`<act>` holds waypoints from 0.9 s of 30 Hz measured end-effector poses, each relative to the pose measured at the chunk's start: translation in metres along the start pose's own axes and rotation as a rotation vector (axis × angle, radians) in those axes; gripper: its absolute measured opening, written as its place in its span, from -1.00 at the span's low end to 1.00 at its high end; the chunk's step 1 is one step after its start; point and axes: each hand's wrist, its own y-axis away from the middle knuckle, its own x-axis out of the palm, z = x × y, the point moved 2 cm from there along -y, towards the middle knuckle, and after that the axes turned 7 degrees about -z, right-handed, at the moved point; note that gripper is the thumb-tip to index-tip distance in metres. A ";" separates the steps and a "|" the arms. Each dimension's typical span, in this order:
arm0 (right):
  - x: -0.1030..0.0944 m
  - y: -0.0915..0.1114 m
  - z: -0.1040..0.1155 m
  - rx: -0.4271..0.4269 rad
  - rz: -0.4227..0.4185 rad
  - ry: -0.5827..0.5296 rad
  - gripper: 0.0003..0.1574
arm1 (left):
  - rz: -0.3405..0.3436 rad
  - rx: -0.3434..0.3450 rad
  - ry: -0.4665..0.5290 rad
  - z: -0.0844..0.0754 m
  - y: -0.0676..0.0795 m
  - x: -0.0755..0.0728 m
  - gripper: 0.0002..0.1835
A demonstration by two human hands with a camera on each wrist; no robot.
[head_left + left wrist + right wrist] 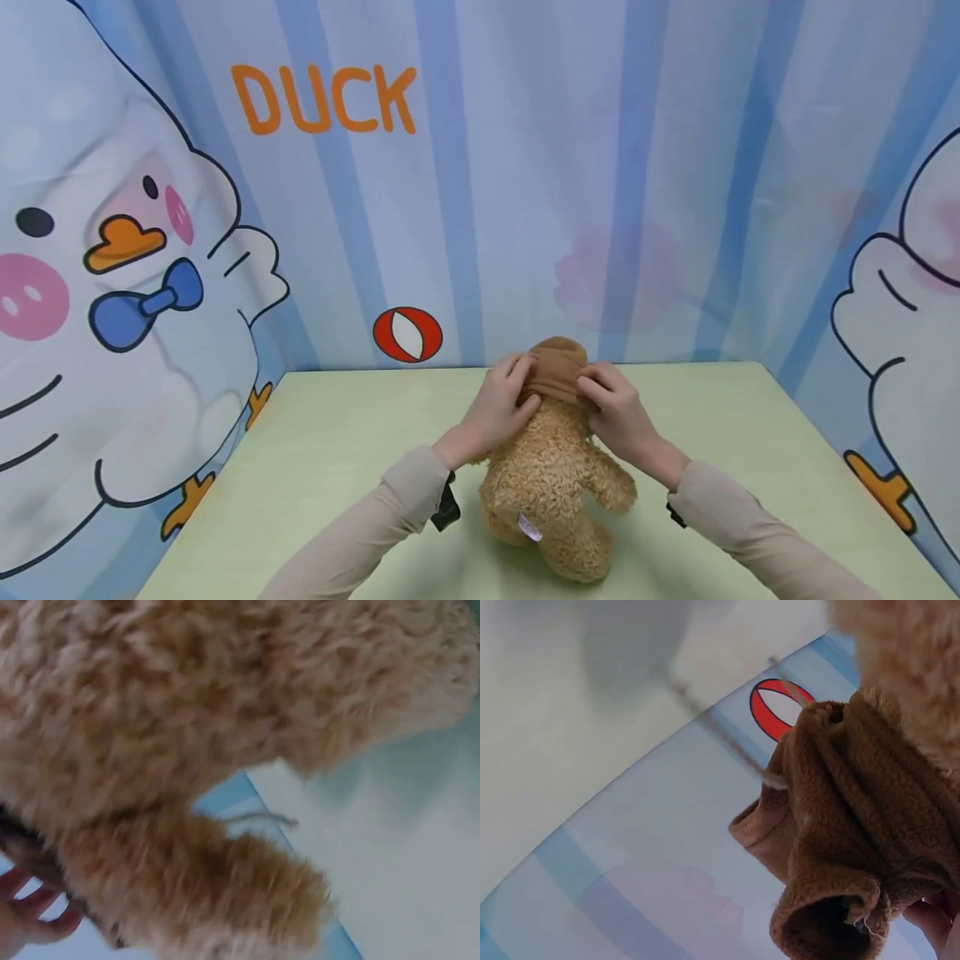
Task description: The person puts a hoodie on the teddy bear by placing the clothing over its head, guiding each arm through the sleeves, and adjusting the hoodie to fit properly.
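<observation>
A curly tan teddy bear (540, 458) has its back to me on the table, a white tag (529, 527) at its bottom. Over its head end is a small brown fleece hoodie (558, 367), bunched up so that the head is hidden. My left hand (501, 407) grips the garment's left edge, thumb against the fur. On the other side my right hand (619, 410) pinches the right edge. The right wrist view shows the hoodie's drawstring (724, 739) dangling and a sleeve opening (825, 926). In the left wrist view, fingers (56, 926) curl at the dark cloth.
The pale green table (360, 467) meets a striped blue curtain (517, 183) at its far edge. Printed ducks (172, 392) cover the curtain at both sides, and a red ball (384, 335) is printed behind the table.
</observation>
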 end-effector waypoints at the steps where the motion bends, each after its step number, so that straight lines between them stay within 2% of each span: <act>1: 0.001 0.000 0.000 0.003 0.018 0.017 -0.74 | 0.034 -0.006 0.023 0.001 -0.002 0.000 -0.63; 4: 0.002 -0.003 0.002 0.048 0.066 0.091 -0.63 | 0.132 -0.033 0.068 0.003 -0.010 -0.003 -0.55; 6: 0.002 -0.007 0.003 0.085 0.096 0.146 -0.64 | 0.174 -0.023 0.052 0.003 -0.016 -0.006 -0.52; 8: 0.001 -0.011 0.004 0.112 0.125 0.213 -0.67 | 0.195 0.011 0.006 0.002 -0.020 -0.007 -0.58; 10: 0.001 -0.015 0.005 0.134 0.149 0.266 -0.68 | 0.197 0.041 -0.060 0.001 -0.021 -0.007 -0.67; 13: 0.002 -0.018 0.006 0.158 0.180 0.316 -0.74 | 0.160 0.063 -0.157 -0.002 -0.019 -0.004 -0.79; 17: 0.005 -0.017 0.006 0.190 0.216 0.314 -0.77 | 0.110 0.019 -0.213 -0.006 -0.014 0.000 -0.82; 20: 0.007 -0.014 0.006 0.224 0.222 0.279 -0.77 | 0.092 -0.067 -0.134 -0.008 -0.012 0.000 -0.82; 24: 0.007 -0.011 0.003 0.278 0.189 0.162 -0.72 | 0.053 -0.174 0.052 -0.007 -0.012 -0.003 -0.83; 27: 0.005 -0.012 0.001 0.308 0.172 0.075 -0.67 | 0.066 -0.243 0.182 -0.002 -0.014 -0.007 -0.82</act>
